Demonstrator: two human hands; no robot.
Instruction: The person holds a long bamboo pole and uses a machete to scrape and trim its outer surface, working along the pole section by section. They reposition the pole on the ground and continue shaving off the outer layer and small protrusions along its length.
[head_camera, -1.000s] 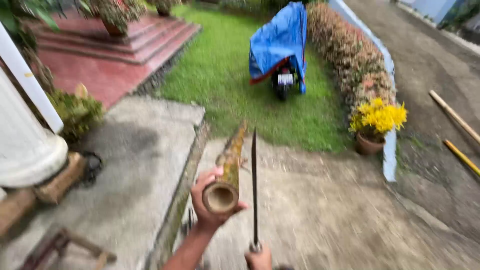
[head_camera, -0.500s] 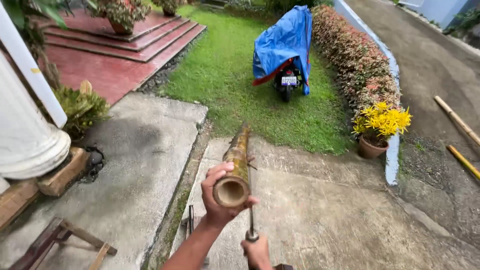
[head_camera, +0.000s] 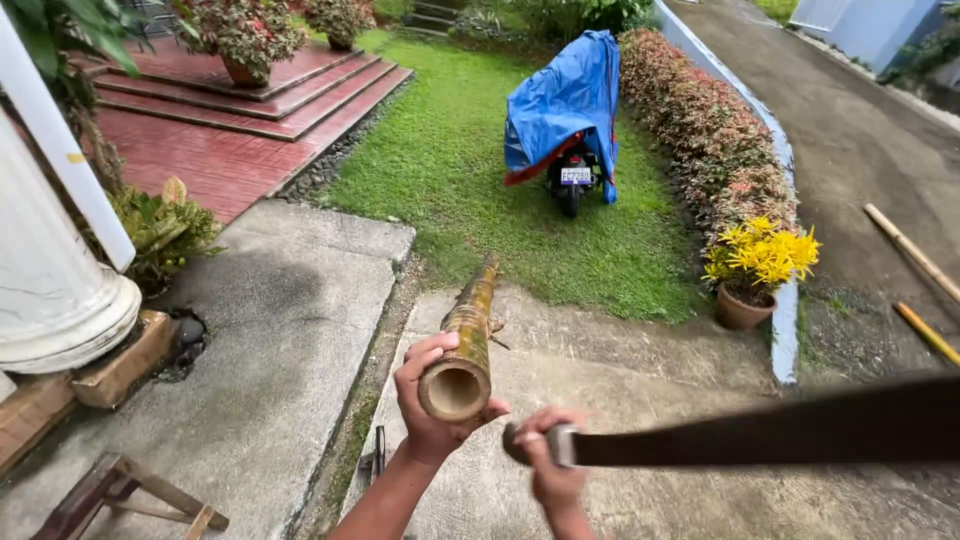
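Left hand (head_camera: 432, 400) wraps bamboo pole (head_camera: 465, 340), long axis pointing up-frame; right hand (head_camera: 548, 460) clenches machete (head_camera: 780, 432), blade extending right.

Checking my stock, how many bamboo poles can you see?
3: one bamboo pole gripped by the left hand, two on the road at right. Others may be hidden.

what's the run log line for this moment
left hand: grips hollow green-brown bamboo pole | right hand: holds long dark blade, level, pointing right | ground: concrete
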